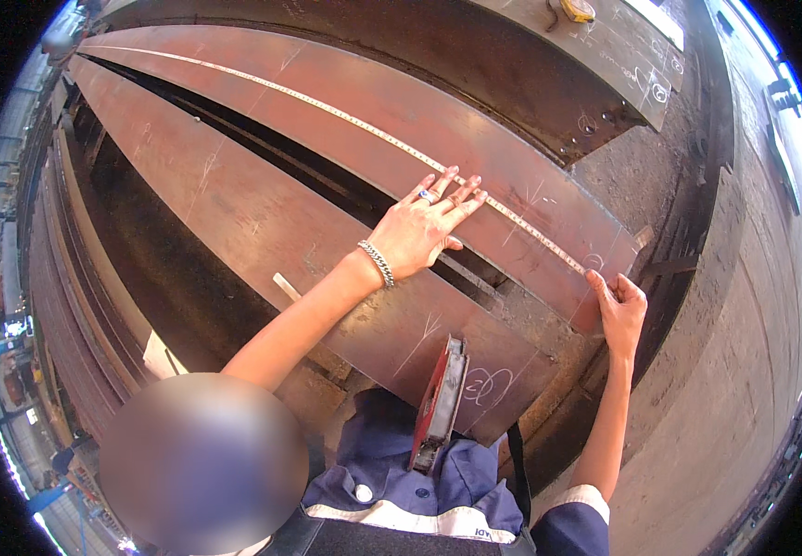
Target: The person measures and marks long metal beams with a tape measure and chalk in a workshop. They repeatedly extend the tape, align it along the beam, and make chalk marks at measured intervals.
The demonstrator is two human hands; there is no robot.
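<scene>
A long pale measuring tape (327, 109) lies stretched along a reddish-brown steel plate (252, 51), running from the far left toward me. My left hand (429, 222), wearing a ring and a chain bracelet, rests palm down with its fingers spread, their tips on the tape. At the plate's near right end, my right hand (618, 301) pinches the tape's near end between thumb and fingers. A second steel plate (262, 232) with chalk marks lies alongside, across a dark gap and under my left forearm. A flat red tool with a grey edge (440, 403) stands up against my blue clothing.
A rusty steel piece (512, 74) lies beyond the plates, with a small yellow tool (577, 10) near the top edge. On the right stretches a broad grey surface (744, 371). Long steel pieces (86, 306) lie at left. A blurred figure (58, 44) is at the plates' far end.
</scene>
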